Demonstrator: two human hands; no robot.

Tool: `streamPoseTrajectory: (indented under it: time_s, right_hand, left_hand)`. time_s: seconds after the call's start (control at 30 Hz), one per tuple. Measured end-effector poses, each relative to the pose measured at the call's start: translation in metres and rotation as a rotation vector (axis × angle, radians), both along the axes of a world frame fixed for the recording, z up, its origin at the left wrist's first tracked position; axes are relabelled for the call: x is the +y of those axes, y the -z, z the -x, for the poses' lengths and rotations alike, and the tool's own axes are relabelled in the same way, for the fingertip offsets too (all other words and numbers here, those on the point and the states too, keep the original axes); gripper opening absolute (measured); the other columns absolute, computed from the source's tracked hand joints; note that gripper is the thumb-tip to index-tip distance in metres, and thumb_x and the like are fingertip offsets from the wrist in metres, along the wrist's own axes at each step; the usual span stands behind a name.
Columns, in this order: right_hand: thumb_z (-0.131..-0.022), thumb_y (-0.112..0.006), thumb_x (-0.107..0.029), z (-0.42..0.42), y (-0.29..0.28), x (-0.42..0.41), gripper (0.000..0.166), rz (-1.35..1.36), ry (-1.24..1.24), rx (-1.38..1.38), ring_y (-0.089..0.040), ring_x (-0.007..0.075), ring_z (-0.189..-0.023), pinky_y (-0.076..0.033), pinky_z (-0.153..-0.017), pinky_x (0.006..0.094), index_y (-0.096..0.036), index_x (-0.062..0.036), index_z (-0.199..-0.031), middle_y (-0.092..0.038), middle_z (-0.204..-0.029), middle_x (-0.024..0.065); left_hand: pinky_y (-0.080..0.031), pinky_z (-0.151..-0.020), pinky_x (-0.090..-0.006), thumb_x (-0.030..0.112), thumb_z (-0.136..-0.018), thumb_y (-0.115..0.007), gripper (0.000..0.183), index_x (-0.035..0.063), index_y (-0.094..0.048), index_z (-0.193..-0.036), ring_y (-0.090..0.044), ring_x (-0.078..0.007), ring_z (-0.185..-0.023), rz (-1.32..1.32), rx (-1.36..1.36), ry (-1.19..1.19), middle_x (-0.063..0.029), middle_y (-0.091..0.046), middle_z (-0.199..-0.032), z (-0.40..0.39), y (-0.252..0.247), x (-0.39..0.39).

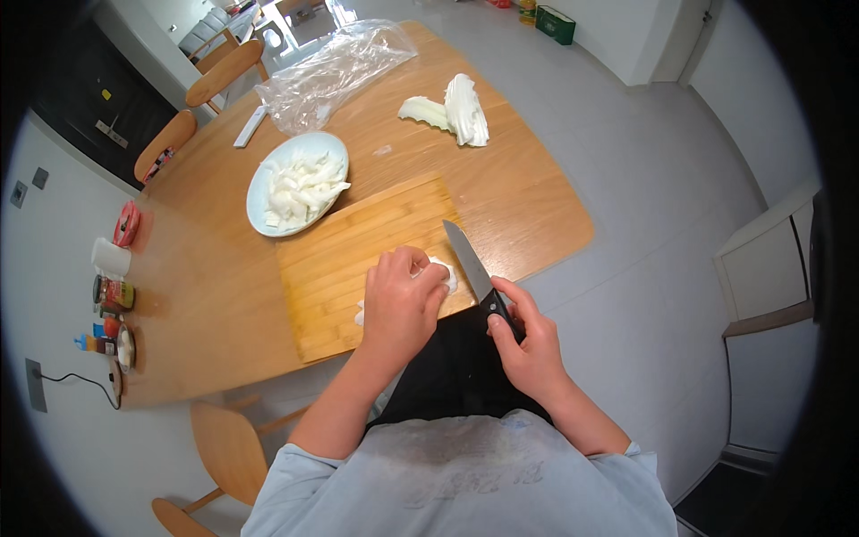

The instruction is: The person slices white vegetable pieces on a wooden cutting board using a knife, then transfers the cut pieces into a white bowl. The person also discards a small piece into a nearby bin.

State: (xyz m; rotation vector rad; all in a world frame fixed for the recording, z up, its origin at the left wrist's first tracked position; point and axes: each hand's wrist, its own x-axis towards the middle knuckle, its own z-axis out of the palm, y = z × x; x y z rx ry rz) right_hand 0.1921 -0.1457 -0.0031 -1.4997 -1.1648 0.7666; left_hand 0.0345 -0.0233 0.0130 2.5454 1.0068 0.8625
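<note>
My left hand (405,295) presses a piece of white cabbage (448,274) onto the bamboo cutting board (335,268), fingertips curled over it. Much of that piece is hidden under the hand. A bit of white cabbage (360,313) shows at the hand's left side. In my right hand (530,339) is a kitchen knife (470,260) with a black handle. Its blade points up and away, just right of the cabbage and near the board's right edge. Beyond the board, a pale blue plate (258,201) holds a heap of cut cabbage (302,188).
Two cabbage leaves (463,111) lie at the far right of the wooden table (530,201). A clear plastic bag (342,70) and a white slim object (250,127) are behind the plate. Jars (114,293) and a paper roll (111,257) line the wall side. Wooden chairs (228,446) flank the table.
</note>
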Motion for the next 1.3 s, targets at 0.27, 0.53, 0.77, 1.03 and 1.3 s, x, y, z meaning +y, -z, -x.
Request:
streamPoseTrajectory:
  time_s: [0.27, 0.53, 0.77, 1.03, 1.3]
  right_hand:
    - [-0.095, -0.061, -0.003, -0.007, 0.008, -0.002, 0.043, -0.028, 0.028, 0.058, -0.064, 0.0197, -0.078, -0.052, -0.075, 0.031, -0.054, -0.0019, -0.138, -0.066, -0.091, 0.0124]
    - [-0.097, -0.06, -0.003, -0.016, 0.005, -0.009, 0.043, -0.012, 0.063, 0.206, -0.058, 0.0105, -0.076, -0.05, -0.074, 0.0268, -0.053, -0.0025, -0.139, -0.062, -0.084, 0.0053]
    - [-0.096, -0.063, -0.004, -0.022, 0.017, -0.019, 0.042, -0.031, 0.044, 0.161, -0.06, 0.0125, -0.077, -0.052, -0.076, 0.0278, -0.054, -0.0017, -0.137, -0.063, -0.086, 0.0085]
    - [-0.095, -0.063, -0.004, -0.028, 0.018, -0.025, 0.042, -0.015, 0.043, 0.184, -0.064, 0.0155, -0.081, -0.054, -0.08, 0.0292, -0.055, -0.0017, -0.137, -0.067, -0.092, 0.0109]
    - [-0.096, -0.062, -0.003, -0.026, 0.018, -0.024, 0.043, -0.06, 0.051, 0.206, -0.066, 0.0141, -0.088, -0.054, -0.082, 0.0291, -0.054, -0.0004, -0.138, -0.069, -0.097, 0.0117]
  left_hand:
    - [-0.046, -0.08, -0.0408, 0.004, -0.08, -0.072, 0.009, 0.0036, -0.064, -0.084, -0.057, -0.0324, -0.091, 0.041, -0.061, 0.018, -0.0123, -0.057, -0.092, -0.009, -0.003, 0.004]
    - [-0.048, -0.068, -0.0344, 0.002, -0.087, -0.066, 0.008, -0.0002, -0.058, -0.088, -0.059, -0.0267, -0.076, 0.208, -0.146, 0.013, -0.014, -0.055, -0.084, -0.022, -0.014, 0.023]
    - [-0.048, -0.069, -0.0343, 0.006, -0.095, -0.061, 0.009, -0.0007, -0.057, -0.09, -0.059, -0.0244, -0.075, 0.414, -0.244, -0.075, -0.0128, -0.058, -0.083, -0.022, 0.006, 0.023]
    - [-0.05, -0.076, -0.0306, 0.006, -0.098, -0.059, 0.013, -0.0025, -0.069, -0.101, -0.064, -0.0195, -0.087, 0.217, -0.285, 0.001, -0.0097, -0.066, -0.095, -0.023, -0.007, 0.024]
    - [-0.051, -0.079, -0.0389, 0.003, -0.085, -0.069, 0.009, 0.0012, -0.069, -0.093, -0.063, -0.0315, -0.092, 0.094, -0.041, 0.1, -0.0152, -0.063, -0.1, -0.043, -0.023, 0.082]
